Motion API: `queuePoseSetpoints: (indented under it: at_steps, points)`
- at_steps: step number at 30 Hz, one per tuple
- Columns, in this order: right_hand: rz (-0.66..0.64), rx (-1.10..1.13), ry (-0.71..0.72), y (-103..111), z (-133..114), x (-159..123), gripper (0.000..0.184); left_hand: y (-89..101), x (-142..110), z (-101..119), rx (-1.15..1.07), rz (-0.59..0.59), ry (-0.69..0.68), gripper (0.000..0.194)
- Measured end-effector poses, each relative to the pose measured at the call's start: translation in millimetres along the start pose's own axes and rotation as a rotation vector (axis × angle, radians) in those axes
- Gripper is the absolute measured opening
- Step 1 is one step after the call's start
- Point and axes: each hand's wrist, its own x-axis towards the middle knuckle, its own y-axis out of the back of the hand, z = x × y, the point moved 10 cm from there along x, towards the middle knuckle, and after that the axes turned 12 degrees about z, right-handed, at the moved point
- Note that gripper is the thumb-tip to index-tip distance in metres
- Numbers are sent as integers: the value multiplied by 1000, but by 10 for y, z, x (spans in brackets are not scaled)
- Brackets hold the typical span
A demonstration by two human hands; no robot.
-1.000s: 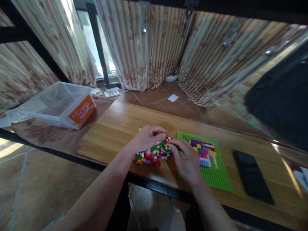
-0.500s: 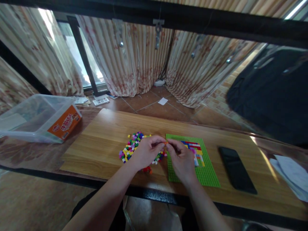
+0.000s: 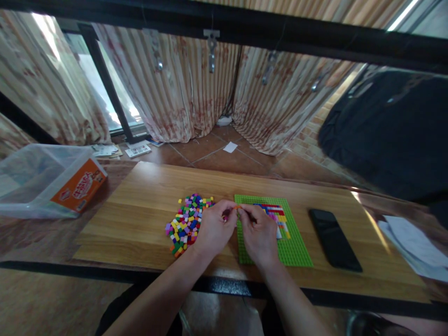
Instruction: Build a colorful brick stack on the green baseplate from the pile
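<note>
My left hand [image 3: 216, 228] and my right hand [image 3: 258, 231] meet fingertip to fingertip, closed in a pinch on a small orange brick [image 3: 238, 207]. Fingers cover most of that brick. Left of my left hand lies a pile of small mixed-colour bricks [image 3: 185, 221], part of it hidden behind that hand. Below and behind my right hand is a green baseplate [image 3: 296, 249]. A patch of colourful bricks [image 3: 280, 214] is set on the plate, partly covered by my right hand.
A black phone [image 3: 335, 239] lies right of the baseplate on the wooden board [image 3: 136, 205]. White papers [image 3: 416, 247] rest at the far right. A clear plastic bin [image 3: 45, 182] with an orange label stands at the left. A dark bar [image 3: 245, 21] crosses overhead.
My hands came from over the brick pile, apart, to touching fingertips near the baseplate's left edge, with the orange brick between them. The view has swung to the right.
</note>
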Motion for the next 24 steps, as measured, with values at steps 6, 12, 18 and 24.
queuePoseSetpoints:
  at_steps: [6, 12, 18, 24]
  points:
    - [73, -53, -52, 357, 189, 151, 24, 20, 8, 25, 48, -18, -2, 13]
    - [84, -299, -162, 1042, 662, 240, 32, 32, 46, 85, -3, -45, -30, 12]
    - [-73, -483, -223, 1212, 993, 155, 29, -29, 26, 117, 53, -91, -61, 14]
    - [-161, -481, -266, 1083, 1090, 144, 31, -52, 20, 118, 116, -106, -114, 13]
